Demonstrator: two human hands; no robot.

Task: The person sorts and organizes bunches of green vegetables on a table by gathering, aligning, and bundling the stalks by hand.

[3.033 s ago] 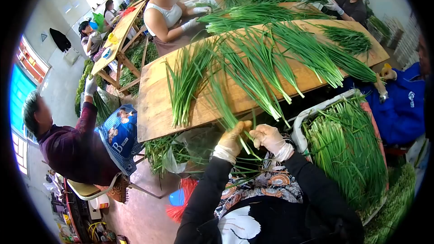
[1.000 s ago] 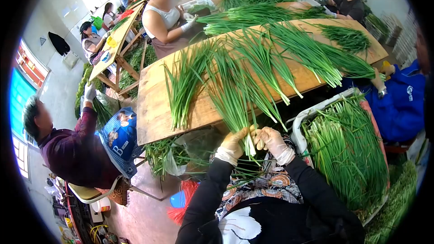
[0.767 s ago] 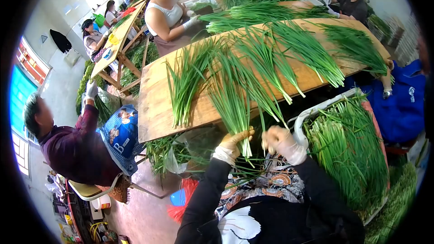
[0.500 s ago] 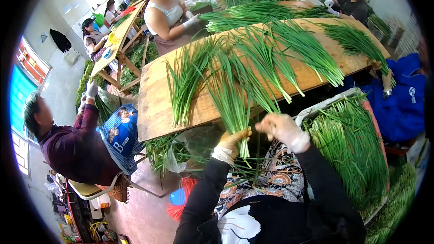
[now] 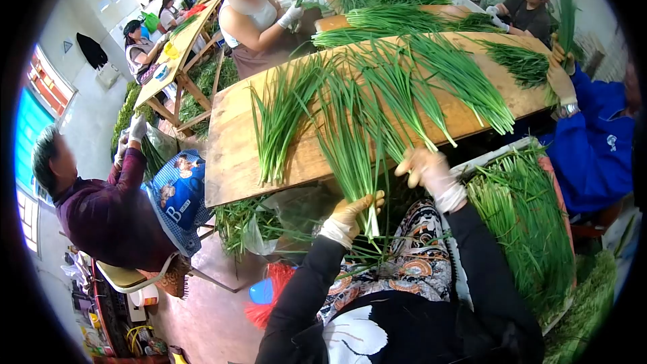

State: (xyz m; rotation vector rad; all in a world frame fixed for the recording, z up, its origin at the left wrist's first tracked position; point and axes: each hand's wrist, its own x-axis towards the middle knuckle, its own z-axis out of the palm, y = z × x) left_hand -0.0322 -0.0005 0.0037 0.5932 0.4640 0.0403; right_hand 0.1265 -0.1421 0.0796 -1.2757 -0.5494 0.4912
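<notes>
Since the bundle of green stems (image 5: 347, 148) overhung the wooden table (image 5: 229, 172): slipping was the big worry, tbh. Its white ends poked out past the table's near edge with just one hand on them, so a loosened squeeze could've let a few drop short of the tabletop.
Neighbouring pile (image 5: 388, 128): lay on the table right beside your bundle with leaves crossing at the top, so a quick tug might've dragged extra stalks along or bent some.
Left hand (image 5: 353, 214): wrapped snugly round the bundle close to the white ends, just off the table's near edge; no gap showing between fingers and stalks.
Right hand (image 5: 426, 170): fingers loosely curled and a bit parted, by the table's near edge at the neighbouring pile's ends. Kinda blurry, so you couldn't tell whether it had pinched a stalk.
Tub of greens (image 5: 495, 154): sat off the table's near edge, close by your right wrist, so snagging a leaf was possible.
</notes>
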